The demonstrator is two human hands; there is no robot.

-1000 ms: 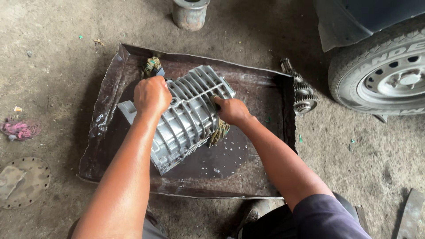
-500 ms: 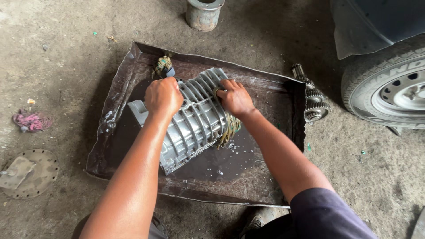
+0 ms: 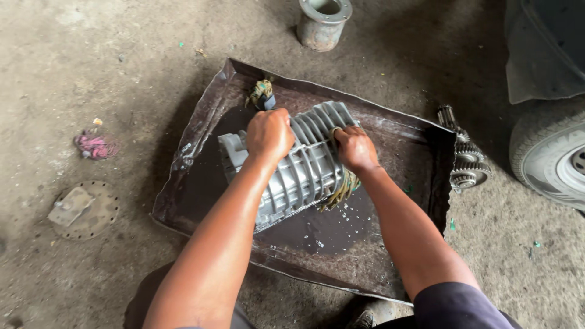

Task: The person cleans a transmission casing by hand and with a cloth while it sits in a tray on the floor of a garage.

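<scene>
Where the dark, dented sheet-metal tray (image 3: pixel 201 131) lies on the concrete floor (image 3: pixel 91 61), a ribbed, silver-grey cast-metal housing (image 3: pixel 298 170) rests tilted across its oily middle. Left hand (image 3: pixel 269 135) — clamped over the housing's upper ribs. Right hand (image 3: pixel 355 148) — gripping a frayed, greenish wad of rag (image 3: pixel 340 192) against the ribbed flank; strands hang below the wrist. A second greenish rag tuft (image 3: pixel 261 92) sits at the tray's far edge, just beside the housing. Open tray bed remains near the front rim. Beyond the right rim: a steel gear-cluster shaft (image 3: pixel 466 161), then a vehicle tyre (image 3: pixel 551 161). Grey flanged metal sleeve (image 3: pixel 323 23) stands beyond the far edge.
</scene>
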